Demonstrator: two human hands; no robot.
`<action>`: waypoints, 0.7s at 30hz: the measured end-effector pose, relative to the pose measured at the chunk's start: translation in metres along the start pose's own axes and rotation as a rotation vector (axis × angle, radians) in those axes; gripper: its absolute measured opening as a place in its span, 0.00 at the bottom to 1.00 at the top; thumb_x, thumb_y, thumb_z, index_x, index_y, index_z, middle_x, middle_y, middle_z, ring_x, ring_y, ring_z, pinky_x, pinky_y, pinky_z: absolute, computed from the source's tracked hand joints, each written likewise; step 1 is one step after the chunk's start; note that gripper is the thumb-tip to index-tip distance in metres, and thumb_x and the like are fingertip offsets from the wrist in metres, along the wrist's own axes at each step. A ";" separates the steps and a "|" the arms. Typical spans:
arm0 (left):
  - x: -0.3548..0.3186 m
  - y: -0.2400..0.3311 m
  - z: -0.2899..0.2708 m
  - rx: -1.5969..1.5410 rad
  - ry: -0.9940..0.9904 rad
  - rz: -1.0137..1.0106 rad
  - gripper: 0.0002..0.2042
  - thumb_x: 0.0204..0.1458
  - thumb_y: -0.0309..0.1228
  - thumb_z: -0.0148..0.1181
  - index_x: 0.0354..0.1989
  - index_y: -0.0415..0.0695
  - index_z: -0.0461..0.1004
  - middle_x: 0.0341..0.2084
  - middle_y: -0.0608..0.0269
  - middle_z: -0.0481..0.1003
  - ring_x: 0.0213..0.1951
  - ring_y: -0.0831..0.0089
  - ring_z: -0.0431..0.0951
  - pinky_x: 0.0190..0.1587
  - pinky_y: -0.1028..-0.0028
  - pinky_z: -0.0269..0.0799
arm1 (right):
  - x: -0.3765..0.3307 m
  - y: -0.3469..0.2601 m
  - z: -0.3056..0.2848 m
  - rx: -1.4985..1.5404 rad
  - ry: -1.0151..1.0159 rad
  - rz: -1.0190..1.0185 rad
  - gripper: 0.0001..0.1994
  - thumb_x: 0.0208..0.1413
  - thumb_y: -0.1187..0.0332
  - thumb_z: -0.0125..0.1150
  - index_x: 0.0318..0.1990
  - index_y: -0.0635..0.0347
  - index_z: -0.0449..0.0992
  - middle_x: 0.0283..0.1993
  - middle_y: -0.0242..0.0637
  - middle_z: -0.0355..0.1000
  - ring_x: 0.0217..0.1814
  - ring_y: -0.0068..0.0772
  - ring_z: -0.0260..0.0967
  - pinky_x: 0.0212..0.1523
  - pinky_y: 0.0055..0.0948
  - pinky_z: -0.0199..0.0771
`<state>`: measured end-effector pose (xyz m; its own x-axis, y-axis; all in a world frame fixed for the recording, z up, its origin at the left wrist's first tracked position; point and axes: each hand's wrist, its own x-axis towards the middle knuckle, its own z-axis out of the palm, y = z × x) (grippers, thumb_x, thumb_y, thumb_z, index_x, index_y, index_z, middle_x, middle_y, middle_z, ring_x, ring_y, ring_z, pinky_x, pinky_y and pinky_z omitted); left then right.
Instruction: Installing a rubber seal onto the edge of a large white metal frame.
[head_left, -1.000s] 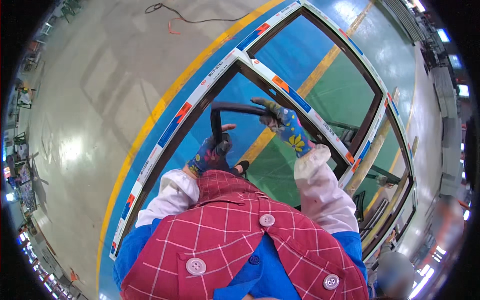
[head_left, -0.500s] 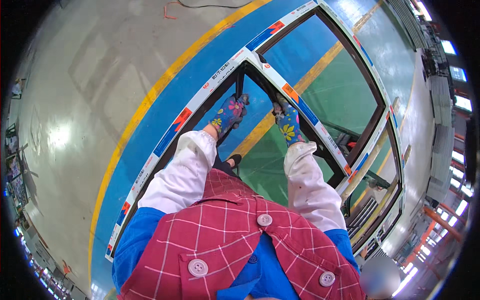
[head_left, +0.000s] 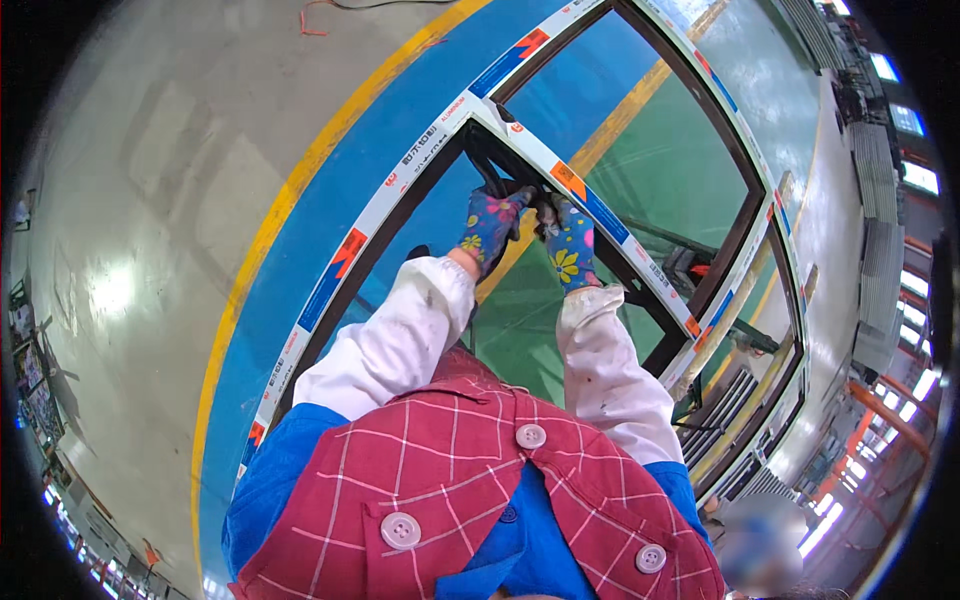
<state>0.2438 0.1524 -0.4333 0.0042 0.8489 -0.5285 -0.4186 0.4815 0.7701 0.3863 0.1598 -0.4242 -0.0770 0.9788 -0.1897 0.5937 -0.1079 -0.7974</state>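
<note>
A large window frame (head_left: pixel 452 125), covered in white, blue and orange protective film, lies in front of me with dark inner edges. From the corner of its nearer opening, a black flexible strip (head_left: pixel 484 160) runs down to my hands. My left hand (head_left: pixel 492 222), in a blue flowered glove with dark fingers, is closed on this strip. Close beside it, my right hand (head_left: pixel 566 240), in a matching glove, has its fingers curled at the inner edge of the dividing bar (head_left: pixel 600 212). The strip appears pinched there, though the fingers partly hide it.
Wooden bars (head_left: pixel 722 335) lie beneath the frame on the right, near stacked dark profiles (head_left: pixel 722 415). A yellow floor line (head_left: pixel 262 250) curves along the left. Blue and green floor shows through the openings. Another person, blurred, is at the lower right (head_left: pixel 757 545).
My left hand has moved right, from the outer side of the opening to beside my right hand, bringing the black strip along. My right hand stays at the dividing bar. The view has shifted slightly.
</note>
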 end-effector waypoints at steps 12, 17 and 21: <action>0.022 -0.024 0.024 -0.323 0.162 0.001 0.04 0.47 0.27 0.57 0.27 0.40 0.75 0.12 0.69 0.66 0.12 0.78 0.64 0.18 0.77 0.62 | 0.024 -0.014 -0.025 -0.609 0.218 -0.377 0.28 0.39 0.54 0.63 0.50 0.54 0.68 0.42 0.41 0.70 0.44 0.45 0.65 0.46 0.42 0.60; 0.020 -0.019 0.025 -0.272 0.156 0.025 0.04 0.46 0.28 0.58 0.26 0.41 0.75 0.12 0.71 0.66 0.12 0.78 0.64 0.18 0.78 0.61 | 0.022 -0.014 -0.025 -0.577 0.231 -0.417 0.26 0.40 0.54 0.62 0.48 0.55 0.69 0.40 0.40 0.70 0.43 0.46 0.65 0.44 0.41 0.60; 0.021 -0.021 0.030 -0.297 0.205 0.060 0.04 0.45 0.28 0.58 0.27 0.40 0.75 0.13 0.70 0.67 0.13 0.78 0.66 0.17 0.79 0.61 | 0.023 -0.019 -0.020 -0.599 0.297 -0.382 0.23 0.39 0.57 0.63 0.45 0.54 0.70 0.38 0.38 0.70 0.41 0.43 0.65 0.43 0.39 0.61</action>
<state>0.2802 0.1661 -0.4499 -0.1977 0.7981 -0.5692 -0.6581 0.3222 0.6805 0.3897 0.1882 -0.4021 -0.1959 0.9440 0.2656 0.9082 0.2768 -0.3140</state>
